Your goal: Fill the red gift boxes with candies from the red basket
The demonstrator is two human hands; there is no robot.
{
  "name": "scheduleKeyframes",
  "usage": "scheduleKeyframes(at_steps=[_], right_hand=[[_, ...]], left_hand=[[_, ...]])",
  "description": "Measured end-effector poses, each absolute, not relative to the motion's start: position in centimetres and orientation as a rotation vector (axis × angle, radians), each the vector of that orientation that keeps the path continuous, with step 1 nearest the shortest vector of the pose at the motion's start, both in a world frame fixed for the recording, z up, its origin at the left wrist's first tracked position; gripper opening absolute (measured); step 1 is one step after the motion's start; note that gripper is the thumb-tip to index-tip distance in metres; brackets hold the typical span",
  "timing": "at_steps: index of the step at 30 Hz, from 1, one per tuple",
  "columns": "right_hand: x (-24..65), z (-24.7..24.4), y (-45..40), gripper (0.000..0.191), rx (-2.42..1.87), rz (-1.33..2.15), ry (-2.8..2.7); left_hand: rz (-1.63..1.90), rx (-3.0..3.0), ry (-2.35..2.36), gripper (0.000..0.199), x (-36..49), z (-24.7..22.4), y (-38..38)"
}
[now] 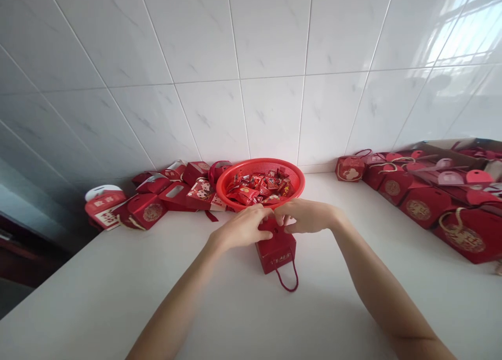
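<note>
Directly in front of the basket [300, 185], on the person's side, a red box [276, 253] sat on the counter [188, 297], its cord [289, 290] looping out away from the basket. The left hand [243, 225] lay against the box's left, thumb on top; the right hand [308, 215] faced it from the other side, fingers curled down. I couldn't tell whether either grip was pinching the box or merely resting on it. The hands seemed set opposite each other to steady it, and the spot presumably kept the packets [251, 193] in the basket within easy reach.

Between the box and the basket's near rim there was little space, and the wall [270, 114] rose close behind the basket. Left of the basket a heap [149, 211] ran toward the counter's edge; well right of it stood rows of boxes [418, 203]. The widest room lay in front.
</note>
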State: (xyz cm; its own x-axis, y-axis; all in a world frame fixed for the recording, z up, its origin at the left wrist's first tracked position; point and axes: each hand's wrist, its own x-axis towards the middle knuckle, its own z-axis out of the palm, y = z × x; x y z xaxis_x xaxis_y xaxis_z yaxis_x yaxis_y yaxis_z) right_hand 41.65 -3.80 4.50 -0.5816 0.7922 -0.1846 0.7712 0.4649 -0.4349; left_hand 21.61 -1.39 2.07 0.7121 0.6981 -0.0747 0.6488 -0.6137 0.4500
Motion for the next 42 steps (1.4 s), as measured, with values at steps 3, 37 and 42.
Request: scheduleKeyframes(at_steps=[3, 37, 42], right_hand=[[41.9, 4.5, -3.7, 0.012, -1.426, 0.779, -2.62], [48.0, -1.1, -9.0, 0.045, -1.237, 1.19, -1.434], [47.8, 0.8, -9.1, 0.039, -1.028, 1.179, -1.288]], left_hand=[[0.172, 2.474, 1.044, 0.034, 21.8, 1.9, -1.8], [0.153, 2.198, 1.206, 0.078, 23.2, -0.8, -1.2], [0.19, 2.005, 1.033, 0.071, 22.7, -1.4, -0.7]])
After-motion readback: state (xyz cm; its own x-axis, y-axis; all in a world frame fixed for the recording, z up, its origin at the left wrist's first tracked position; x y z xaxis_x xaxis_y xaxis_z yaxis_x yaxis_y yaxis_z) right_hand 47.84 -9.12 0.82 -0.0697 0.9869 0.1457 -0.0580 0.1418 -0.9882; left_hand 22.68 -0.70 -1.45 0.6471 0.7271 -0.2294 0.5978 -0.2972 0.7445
